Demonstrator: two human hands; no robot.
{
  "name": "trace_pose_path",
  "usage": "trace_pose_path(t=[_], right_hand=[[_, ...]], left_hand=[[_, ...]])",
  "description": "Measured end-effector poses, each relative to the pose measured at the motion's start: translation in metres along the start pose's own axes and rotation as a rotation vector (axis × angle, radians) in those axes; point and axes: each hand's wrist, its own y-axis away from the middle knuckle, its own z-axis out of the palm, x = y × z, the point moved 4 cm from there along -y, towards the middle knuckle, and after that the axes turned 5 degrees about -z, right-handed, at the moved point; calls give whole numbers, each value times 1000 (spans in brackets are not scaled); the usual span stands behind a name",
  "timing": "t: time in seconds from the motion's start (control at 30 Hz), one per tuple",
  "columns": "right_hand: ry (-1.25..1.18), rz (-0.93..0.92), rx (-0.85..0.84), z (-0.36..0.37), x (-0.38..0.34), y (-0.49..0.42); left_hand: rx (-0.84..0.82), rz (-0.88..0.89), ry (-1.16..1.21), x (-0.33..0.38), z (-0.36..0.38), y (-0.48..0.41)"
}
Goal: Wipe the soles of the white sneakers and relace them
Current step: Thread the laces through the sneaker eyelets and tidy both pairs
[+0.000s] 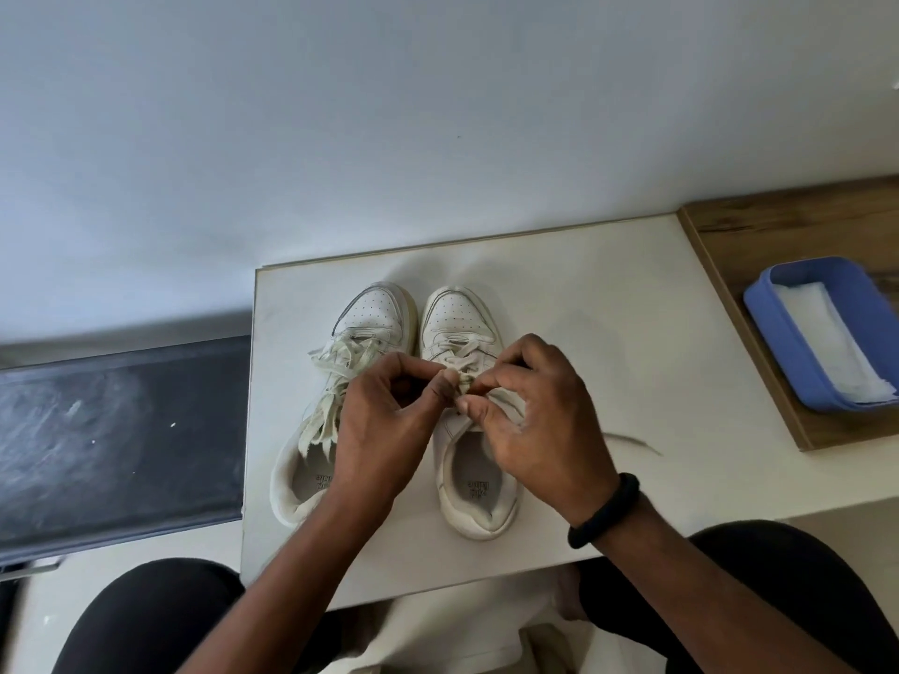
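Observation:
Two white sneakers stand side by side on a white table, toes pointing away from me. The left sneaker has loose, frayed laces lying across its tongue and side. Over the middle of the right sneaker, both hands meet. My left hand pinches a piece of that shoe's lace between thumb and fingers. My right hand pinches the same lace from the other side, a black band on its wrist. The hands hide the shoe's upper eyelets.
A blue tray holding white wipes sits on a wooden surface at the right. A dark bench-like surface lies to the left of the table. My knees in dark trousers are at the table's near edge. A dark smear marks the table.

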Motion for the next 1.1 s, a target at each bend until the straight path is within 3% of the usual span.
trace_pose_path(t=[0.3, 0.47, 0.6, 0.83, 0.97, 1.1], right_hand=[[-245, 276, -61, -4, 16, -6], [-205, 271, -231, -15, 22, -9], [-175, 291, -334, -25, 27, -6], [-161, 295, -375, -30, 30, -4], [-28, 282, -421, -33, 33, -4], [-28, 266, -453, -38, 32, -3]], left_hand=[[-54, 35, -76, 3, 1, 1], [31, 38, -279, 3, -3, -1], [133, 174, -449, 12, -12, 3], [96, 260, -511, 14, -12, 4], [174, 448, -781, 14, -10, 5], [176, 449, -839, 13, -10, 6]])
